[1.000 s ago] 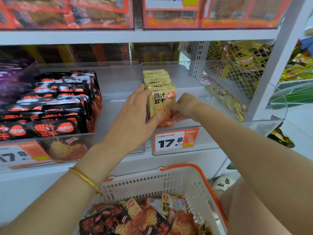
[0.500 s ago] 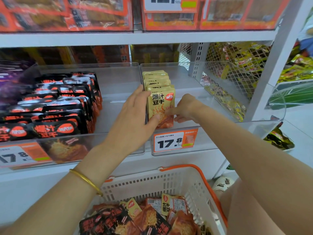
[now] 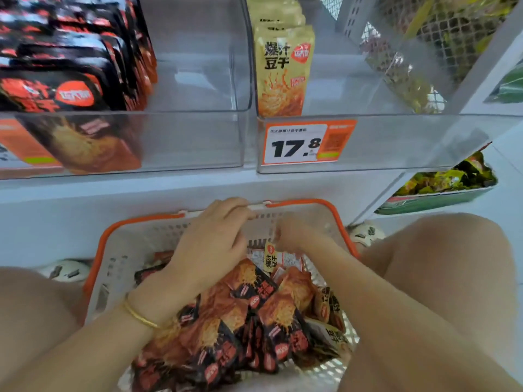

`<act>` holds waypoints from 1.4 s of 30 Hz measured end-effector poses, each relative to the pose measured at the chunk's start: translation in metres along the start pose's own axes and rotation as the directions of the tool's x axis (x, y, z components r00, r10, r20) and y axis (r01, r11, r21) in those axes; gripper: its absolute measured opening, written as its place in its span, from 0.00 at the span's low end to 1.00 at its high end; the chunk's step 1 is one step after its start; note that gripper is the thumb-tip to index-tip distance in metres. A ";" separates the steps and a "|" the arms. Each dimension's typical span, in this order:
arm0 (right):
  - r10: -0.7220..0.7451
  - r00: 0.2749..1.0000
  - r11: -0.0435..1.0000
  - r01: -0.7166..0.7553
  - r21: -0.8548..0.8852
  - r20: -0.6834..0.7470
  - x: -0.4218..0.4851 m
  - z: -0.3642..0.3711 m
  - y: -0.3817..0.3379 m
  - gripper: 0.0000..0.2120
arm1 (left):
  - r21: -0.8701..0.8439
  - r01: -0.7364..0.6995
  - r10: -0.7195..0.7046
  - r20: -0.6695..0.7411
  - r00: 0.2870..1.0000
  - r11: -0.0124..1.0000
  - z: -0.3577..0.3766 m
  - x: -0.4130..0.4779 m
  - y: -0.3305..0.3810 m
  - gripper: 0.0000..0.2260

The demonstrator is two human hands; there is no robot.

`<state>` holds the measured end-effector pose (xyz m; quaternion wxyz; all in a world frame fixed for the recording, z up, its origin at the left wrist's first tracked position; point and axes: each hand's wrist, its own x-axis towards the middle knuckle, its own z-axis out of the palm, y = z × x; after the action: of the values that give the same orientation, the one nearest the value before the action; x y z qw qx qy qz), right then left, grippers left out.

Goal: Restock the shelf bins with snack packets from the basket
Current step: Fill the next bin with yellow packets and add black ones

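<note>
On my far left the clear left bin (image 3: 184, 137) holds a row of black packets (image 3: 56, 89) packed along its left side, standing upright one behind another; the right part of that bin shows bare plastic.

Below it the white basket (image 3: 93, 267), with its orange rim, sits on the floor between the person's knees. It is heaped with loose snack packets (image 3: 240, 321), mostly black and orange, lying every way up.

My left hand (image 3: 215, 244), with a gold bangle (image 3: 138, 318) on the wrist, hangs knuckles-up over the far end of the basket, close to the rim. Its fingers are curled downward, but they hide whatever is under them, so I cannot tell if they hold a packet.

Just beside it a single yellow packet (image 3: 270, 260) stands up out of the heap. My right hand (image 3: 294, 236) is blurred, yet its bunched fingertips sit on that packet's top edge and pinch it; the packet hangs below and slightly left of the grip.

Up on the shelf, the right bin (image 3: 396, 142) has a row of yellow packets (image 3: 283, 66) upright against its left wall, above an orange price tag (image 3: 305, 142) reading 17.8.

At far right, low down, a tray of green-yellow packets (image 3: 441, 179) sits apart.
</note>
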<state>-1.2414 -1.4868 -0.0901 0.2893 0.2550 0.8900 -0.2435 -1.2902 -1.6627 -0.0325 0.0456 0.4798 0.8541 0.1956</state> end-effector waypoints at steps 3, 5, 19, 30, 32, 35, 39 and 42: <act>0.082 0.996 0.993 -0.078 -0.084 0.038 0.044 0.061 0.039 0.21 | 0.037 0.020 -0.022 0.053 0.998 0.999 0.009 0.001 -0.006 0.17; 0.159 0.984 0.984 -0.151 -0.095 0.080 0.051 0.092 0.060 0.26 | 0.044 0.009 -0.013 0.090 0.996 0.999 0.015 -0.001 -0.009 0.15; 0.126 0.985 0.947 -0.154 -0.281 -0.115 0.026 0.038 0.031 0.11 | -0.035 0.177 -0.161 0.267 0.950 0.984 0.041 -0.003 -0.019 0.11; -0.103 0.986 0.961 0.132 0.242 -0.130 -0.055 -0.050 0.000 0.04 | -0.393 0.545 -0.391 0.407 0.825 0.741 0.021 -0.008 -0.015 0.24; -0.119 0.990 0.883 0.143 0.446 -0.081 -0.067 -0.054 -0.001 0.06 | -0.461 0.567 -0.387 0.429 0.816 0.683 0.016 -0.006 -0.017 0.15; -0.232 0.968 0.893 0.251 0.375 -0.095 -0.078 -0.058 0.001 0.06 | -0.498 0.492 -0.348 0.357 0.867 0.714 -0.005 -0.003 -0.012 0.07; -0.491 0.859 0.838 0.511 0.191 -0.141 -0.102 -0.075 -0.013 0.13 | -0.570 0.352 -0.185 0.331 0.925 0.743 -0.059 0.013 0.009 0.08; -0.580 0.797 0.721 0.599 0.349 -0.169 -0.132 -0.103 -0.026 0.08 | -0.538 0.221 -0.136 0.193 0.972 0.814 -0.107 0.028 0.032 0.09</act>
<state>-1.2041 -1.4877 0.0756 0.1196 0.0163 0.8654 -0.4864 -1.3084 -1.6554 0.0810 0.2634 0.3762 0.7959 0.3945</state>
